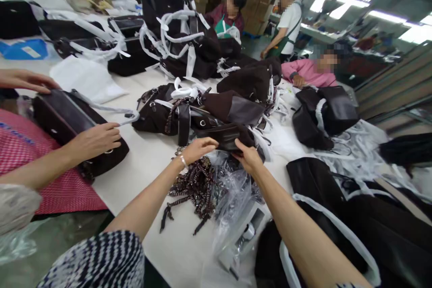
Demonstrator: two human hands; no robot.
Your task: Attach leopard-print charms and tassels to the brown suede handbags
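Observation:
A dark brown bag [222, 132] lies across the middle of the white table, with smaller leather parts and silver eyelets. My left hand [200, 149], with a bracelet at its wrist, pinches the bag's near edge. On the same edge, a little to the right, my right hand [247, 155] grips with the thumb on top and fingers partly hidden below. Under and in front of both hands are a heap of braided dark straps [199, 184] and crumpled clear plastic [232, 193].
At the left, a co-worker's hands [97, 141] rest on another dark bag [70, 117]. Wrapped-handle bags pile up behind [195, 54] and at the right [337, 202]. Several people are farther back. A blue packet [25, 49] lies at the far left.

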